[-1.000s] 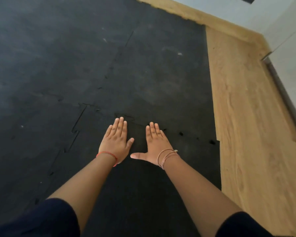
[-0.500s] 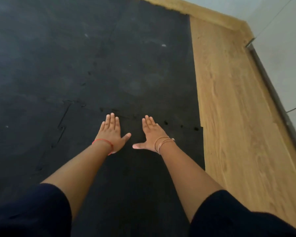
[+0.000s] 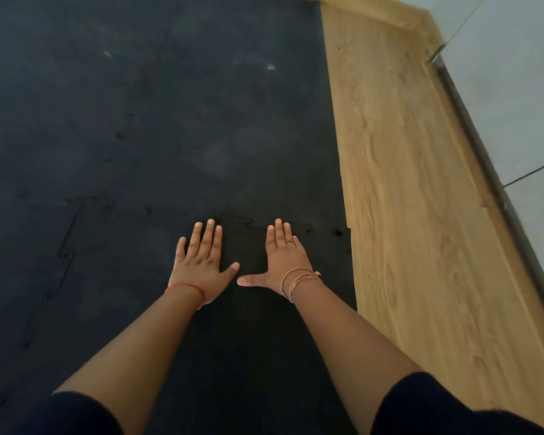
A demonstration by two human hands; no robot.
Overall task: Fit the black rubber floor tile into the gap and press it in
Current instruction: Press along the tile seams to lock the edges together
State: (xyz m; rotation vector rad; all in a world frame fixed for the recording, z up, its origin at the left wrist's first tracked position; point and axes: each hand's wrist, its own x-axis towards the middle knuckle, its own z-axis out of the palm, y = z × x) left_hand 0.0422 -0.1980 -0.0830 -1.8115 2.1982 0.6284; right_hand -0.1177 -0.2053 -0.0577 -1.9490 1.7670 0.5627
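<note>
The black rubber floor tile (image 3: 252,334) lies flat under me, its far edge meeting the neighbouring tiles along a puzzle-tooth seam (image 3: 248,222). My left hand (image 3: 203,262) rests palm down on the tile just short of that seam, fingers spread. My right hand (image 3: 285,255) lies flat beside it, thumb stuck out towards the left hand. Neither hand holds anything. A small dark notch (image 3: 338,232) shows in the seam near the tile's right corner.
Black interlocking mats (image 3: 139,105) cover the floor ahead and to the left, with a toothed seam (image 3: 66,246) at the left. Bare wooden floor (image 3: 421,199) runs along the right. A pale wall with a dark base strip (image 3: 484,158) borders it.
Both hands stay flat on the tile near the seam and have shifted a little to the right along it. The view has swung, so the wood floor looks nearer to the middle.
</note>
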